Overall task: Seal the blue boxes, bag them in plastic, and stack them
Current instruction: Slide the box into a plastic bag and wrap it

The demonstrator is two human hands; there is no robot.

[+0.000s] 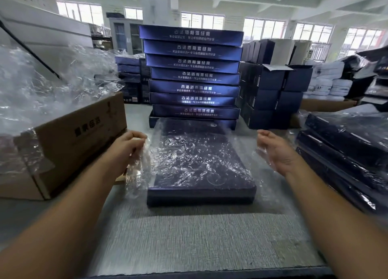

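A flat dark blue box (200, 191) lies on the grey mat, mostly inside a clear plastic bag (195, 152); its near end sticks out of the bag's mouth. My left hand (131, 145) pinches the bag's left edge with curled fingers. On the other side, my right hand (275, 148) grips the bag's right edge, fingers curled. Behind the box stands a tall stack of several unbagged blue boxes (194, 75). At the right lies a stack of bagged blue boxes (344, 152).
A brown carton (69, 150) stuffed with loose clear plastic bags (42, 85) sits at the left. Dark small cartons (270, 94) are piled behind on the right. The grey mat (199, 241) covers the table in front of the box.
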